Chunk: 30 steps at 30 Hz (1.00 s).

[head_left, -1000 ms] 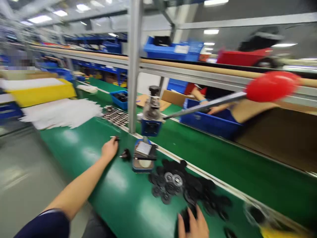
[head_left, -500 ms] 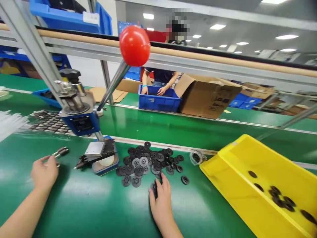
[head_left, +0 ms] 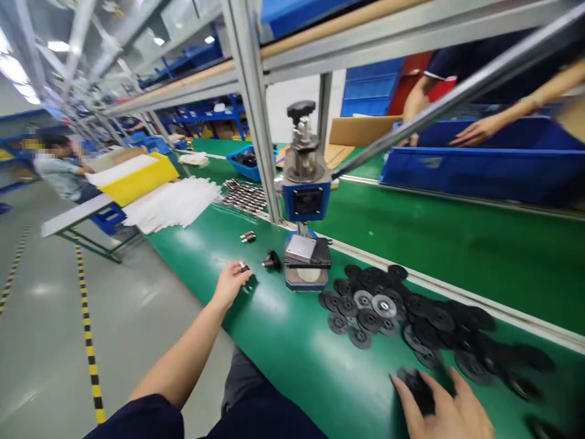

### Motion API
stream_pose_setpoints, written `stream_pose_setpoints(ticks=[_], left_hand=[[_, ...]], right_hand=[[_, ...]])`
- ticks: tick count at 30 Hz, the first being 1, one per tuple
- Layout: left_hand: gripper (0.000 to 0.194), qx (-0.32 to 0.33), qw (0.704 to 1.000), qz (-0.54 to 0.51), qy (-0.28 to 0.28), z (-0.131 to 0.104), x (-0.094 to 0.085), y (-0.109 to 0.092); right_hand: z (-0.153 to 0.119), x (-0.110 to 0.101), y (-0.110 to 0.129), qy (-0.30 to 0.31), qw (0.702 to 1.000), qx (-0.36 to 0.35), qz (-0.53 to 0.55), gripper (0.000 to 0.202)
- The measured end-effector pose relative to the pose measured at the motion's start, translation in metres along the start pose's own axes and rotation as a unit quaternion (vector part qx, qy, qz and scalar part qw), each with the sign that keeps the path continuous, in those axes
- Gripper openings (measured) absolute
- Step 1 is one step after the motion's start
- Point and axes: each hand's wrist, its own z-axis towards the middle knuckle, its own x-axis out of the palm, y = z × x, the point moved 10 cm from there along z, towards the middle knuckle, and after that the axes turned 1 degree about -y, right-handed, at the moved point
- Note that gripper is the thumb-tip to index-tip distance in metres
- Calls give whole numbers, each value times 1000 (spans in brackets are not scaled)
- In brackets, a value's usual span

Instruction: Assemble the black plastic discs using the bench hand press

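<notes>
My left hand is closed on a small dark part with a pale end, over the green tabletop. Two similar parts lie beyond it. My right hand, at the lower right, has its thumb and fingers around a black disc, somewhat blurred. Just beyond that hand spreads a pile of black and grey discs. Between the hands, farther back, stands a blue hand press with a metal block on its base. Dark parts lie at the left of the base.
White sheets and rows of small parts lie at the back left. A metal post rises behind the press, and its lever slants rightward. Across the bench, a person's hands are at a blue bin. Another person sits far left.
The view has swung left, so the yellow bin is out of sight. My left hand is now closed around a small part and lies nearer the press. My right hand still has a disc.
</notes>
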Motion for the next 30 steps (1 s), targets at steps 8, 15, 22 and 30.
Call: stream_pose_setpoints(ticks=[8,15,22,30], left_hand=[[26,-54,949,-34,310,-112,95,-3],[35,-119,859,-43,497,-200,208,11],[35,-52,861,27,504,-213,238,15],[31,11,870,11,493,-214,231,4]], right_hand=[[-1,-6,-12,61,994,91,-14,76],[-30,27,-18,208,930,246,177,55],[-32,38,-8,199,863,282,369,50],[-26,44,9,214,838,288,412,48]])
